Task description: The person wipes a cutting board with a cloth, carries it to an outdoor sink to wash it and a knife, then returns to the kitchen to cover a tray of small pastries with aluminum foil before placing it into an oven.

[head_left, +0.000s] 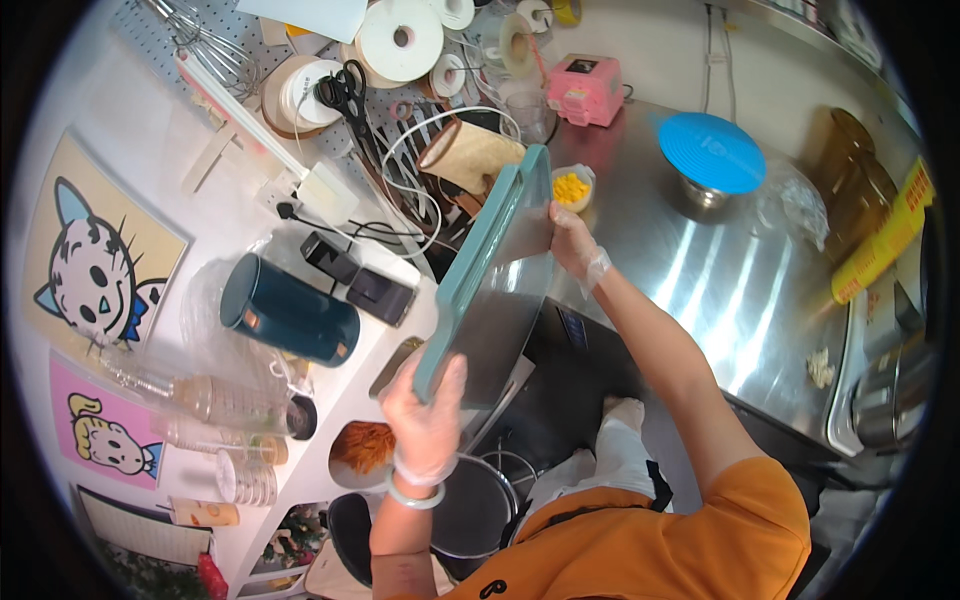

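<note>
My left hand (429,412), in a clear disposable glove, grips the near end of a translucent plastic panel with a teal rim (480,255). My right hand (576,244), gloved as well, holds its far right side. The panel is tilted on edge between both hands, in the air by the counter's left side. Whether it is a lid or a shallow tray, I cannot tell. Just beyond my right fingers, a white bowl (589,196) with diced yellow pieces (570,187) stands on the stainless steel counter (660,277), partly hidden by the panel.
A cake turntable with a blue ribbed top (711,152) and a pink machine (586,88) stand on the counter. Crumpled plastic film (802,199) lies rightward. Leftward are a dark teal canister (289,309), phone-like devices (381,294), loose cables and black scissors (349,101). Below is a round stool (472,510).
</note>
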The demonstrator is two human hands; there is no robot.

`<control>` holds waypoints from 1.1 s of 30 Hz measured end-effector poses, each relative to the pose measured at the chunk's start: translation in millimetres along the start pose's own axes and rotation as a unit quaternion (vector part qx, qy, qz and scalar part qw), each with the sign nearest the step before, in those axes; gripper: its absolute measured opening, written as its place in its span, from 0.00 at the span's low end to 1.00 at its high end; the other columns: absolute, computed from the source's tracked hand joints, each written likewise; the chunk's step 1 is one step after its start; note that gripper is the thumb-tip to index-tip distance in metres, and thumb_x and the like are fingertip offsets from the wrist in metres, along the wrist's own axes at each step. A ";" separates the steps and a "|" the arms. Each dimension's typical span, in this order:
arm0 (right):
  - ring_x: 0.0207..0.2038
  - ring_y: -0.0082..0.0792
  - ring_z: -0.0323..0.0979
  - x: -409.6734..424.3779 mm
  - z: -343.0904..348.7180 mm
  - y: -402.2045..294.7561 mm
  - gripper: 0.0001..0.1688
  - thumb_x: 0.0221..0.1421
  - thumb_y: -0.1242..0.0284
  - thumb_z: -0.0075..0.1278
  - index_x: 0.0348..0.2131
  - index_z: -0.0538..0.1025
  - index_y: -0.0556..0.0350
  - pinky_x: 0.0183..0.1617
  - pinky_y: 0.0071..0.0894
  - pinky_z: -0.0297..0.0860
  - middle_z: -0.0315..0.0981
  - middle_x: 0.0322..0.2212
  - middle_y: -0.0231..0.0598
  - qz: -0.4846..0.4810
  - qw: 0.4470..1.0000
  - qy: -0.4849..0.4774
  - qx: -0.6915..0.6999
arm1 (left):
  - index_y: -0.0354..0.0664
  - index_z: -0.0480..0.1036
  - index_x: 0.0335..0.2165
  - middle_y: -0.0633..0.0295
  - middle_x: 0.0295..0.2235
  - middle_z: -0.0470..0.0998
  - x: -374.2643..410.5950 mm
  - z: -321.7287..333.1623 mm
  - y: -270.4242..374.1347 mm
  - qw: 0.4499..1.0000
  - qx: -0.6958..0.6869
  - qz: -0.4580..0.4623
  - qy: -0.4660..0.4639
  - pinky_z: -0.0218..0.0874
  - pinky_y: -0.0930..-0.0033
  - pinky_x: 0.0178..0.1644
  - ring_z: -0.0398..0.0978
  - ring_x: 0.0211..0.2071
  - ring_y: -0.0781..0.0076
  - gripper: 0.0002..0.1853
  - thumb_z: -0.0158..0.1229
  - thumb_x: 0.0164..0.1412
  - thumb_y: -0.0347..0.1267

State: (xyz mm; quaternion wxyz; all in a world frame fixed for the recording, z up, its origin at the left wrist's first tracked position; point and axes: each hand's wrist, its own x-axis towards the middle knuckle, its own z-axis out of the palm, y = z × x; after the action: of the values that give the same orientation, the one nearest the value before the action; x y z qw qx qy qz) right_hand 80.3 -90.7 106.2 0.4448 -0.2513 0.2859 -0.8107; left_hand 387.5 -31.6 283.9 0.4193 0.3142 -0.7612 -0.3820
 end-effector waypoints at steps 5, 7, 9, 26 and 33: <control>0.49 0.37 0.65 125.6 -23.0 -2.1 0.27 0.53 0.52 0.48 0.45 0.70 0.51 0.56 0.42 0.56 0.70 0.44 0.35 0.065 0.996 0.024 0.049 | 0.30 0.73 0.36 0.56 0.25 0.77 102.3 60.3 -30.7 0.999 0.027 0.029 0.020 0.65 0.73 0.33 0.73 0.25 0.76 0.12 0.60 0.51 0.23; 0.48 0.37 0.65 161.6 -36.7 -2.2 0.27 0.53 0.52 0.48 0.44 0.70 0.52 0.56 0.41 0.56 0.70 0.43 0.35 0.080 0.995 -0.004 0.065 | 0.30 0.73 0.37 0.57 0.24 0.76 141.1 80.7 -39.7 0.997 0.058 0.053 0.023 0.64 0.74 0.32 0.70 0.24 0.79 0.12 0.59 0.51 0.23; 0.47 0.35 0.66 200.1 -62.5 -6.0 0.26 0.53 0.51 0.49 0.42 0.71 0.51 0.55 0.40 0.58 0.72 0.41 0.34 0.052 0.996 0.015 0.071 | 0.30 0.73 0.37 0.58 0.24 0.76 180.7 105.2 -44.5 0.998 0.046 0.042 0.005 0.64 0.75 0.31 0.69 0.24 0.80 0.11 0.59 0.52 0.23; 0.38 0.30 0.69 370.6 -144.7 -37.4 0.20 0.52 0.59 0.53 0.36 0.75 0.58 0.47 0.30 0.63 0.72 0.34 0.33 0.036 0.991 0.122 0.036 | 0.31 0.74 0.36 0.70 0.26 0.74 363.2 192.3 -135.9 0.997 -0.038 -0.062 0.031 0.60 0.80 0.34 0.65 0.27 0.85 0.10 0.59 0.53 0.26; 0.49 0.41 0.67 373.2 -165.9 -42.4 0.31 0.52 0.52 0.48 0.42 0.74 0.64 0.53 0.38 0.60 0.72 0.44 0.47 -0.061 0.920 0.153 -0.355 | 0.28 0.72 0.35 0.59 0.28 0.76 363.5 211.9 -157.2 0.994 0.096 0.030 0.038 0.61 0.70 0.39 0.69 0.29 0.73 0.13 0.59 0.54 0.29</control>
State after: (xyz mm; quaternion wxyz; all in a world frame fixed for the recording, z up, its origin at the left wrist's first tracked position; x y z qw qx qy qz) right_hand -232.4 -354.9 74.6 0.2274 -0.2829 0.6035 -0.7099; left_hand 62.3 -334.8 220.3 0.4274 0.3441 -0.7870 -0.2819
